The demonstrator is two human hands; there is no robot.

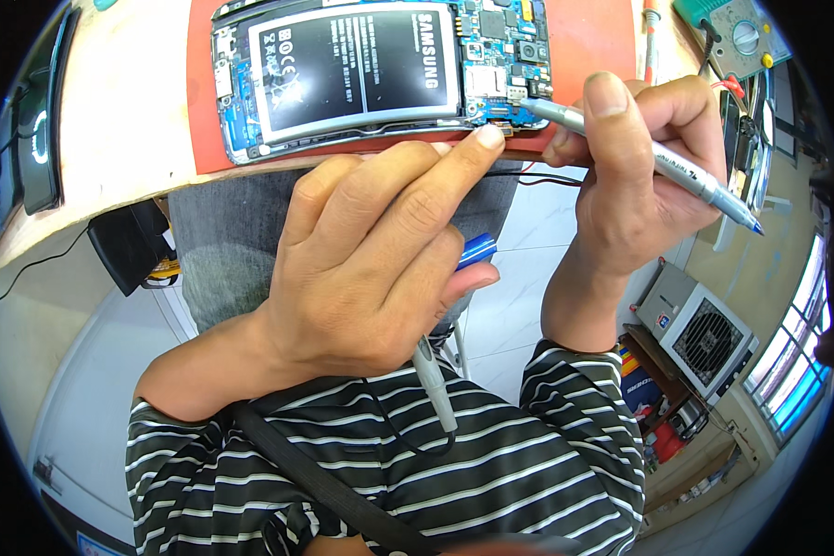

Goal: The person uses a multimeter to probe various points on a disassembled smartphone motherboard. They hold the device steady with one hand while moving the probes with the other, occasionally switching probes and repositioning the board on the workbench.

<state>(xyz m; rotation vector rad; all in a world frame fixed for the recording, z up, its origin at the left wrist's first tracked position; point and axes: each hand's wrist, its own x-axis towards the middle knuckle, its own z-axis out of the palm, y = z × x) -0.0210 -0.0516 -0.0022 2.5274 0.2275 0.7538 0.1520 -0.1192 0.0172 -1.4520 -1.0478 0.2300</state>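
Note:
An opened phone (361, 139), its black battery (361, 65) and blue circuit board (486, 56) exposed, lies at the top of the view. My right hand (644, 167) grips a grey marker (686, 169). One end of it points at the board's lower right; a blue tip shows at the other end. From the left, my left hand (371, 250) reaches up with a fingertip at a small ribbon connector (502, 128) on the phone's near edge. Between that hand's thumb and fingers sits a short blue cylinder (475, 252), apparently a cap, partly hidden.
Beneath the phone is an orange-red mat (602, 46) on a wooden table. A green multimeter (737, 37) and a red-and-white probe (651, 37) lie at the upper right. A grey corded tool (434, 385) hangs below my left hand. Dark devices (42, 120) stand at far left.

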